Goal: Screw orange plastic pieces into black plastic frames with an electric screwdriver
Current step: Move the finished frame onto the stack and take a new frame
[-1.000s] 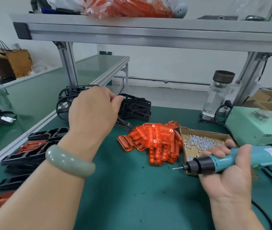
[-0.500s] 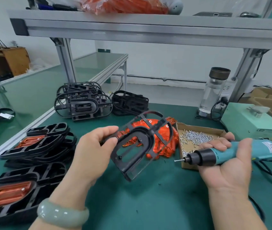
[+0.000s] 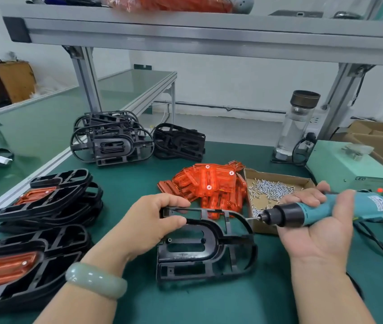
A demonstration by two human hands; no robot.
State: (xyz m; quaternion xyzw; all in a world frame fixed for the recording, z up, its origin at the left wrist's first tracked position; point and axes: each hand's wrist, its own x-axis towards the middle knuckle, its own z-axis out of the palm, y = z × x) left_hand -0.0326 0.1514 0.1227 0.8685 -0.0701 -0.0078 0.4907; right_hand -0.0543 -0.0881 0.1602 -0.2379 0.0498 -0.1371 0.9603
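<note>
- We are at a green-matted worktop [image 3: 209, 300] under a metal shelf, with a second green bench beyond it.
- The pile of orange pieces [image 3: 209, 183] is our landmark. The black frame [image 3: 187, 256] lies just in front of it, flat on the mat. No orange piece is seated in it yet.
- We judge the frame light and stiff, though its thin ribs look as if they could flex or snap. The outer rail is the safest place to hold it.
- The orange pieces look glossy and slick, best taken by their edges.
- Our left hand [image 3: 148, 220] pinches the frame's far left corner rail between thumb and fingers.
- Our right hand [image 3: 319, 230], palm up, curls round the electric screwdriver [image 3: 340, 208]. Its bit points at the frame's right edge; whether they touch, we cannot tell.
- The screw box [image 3: 265, 226] sits right beside the pile.
- Finished frames [image 3: 45, 197] are stacked well to the pile's left.
</note>
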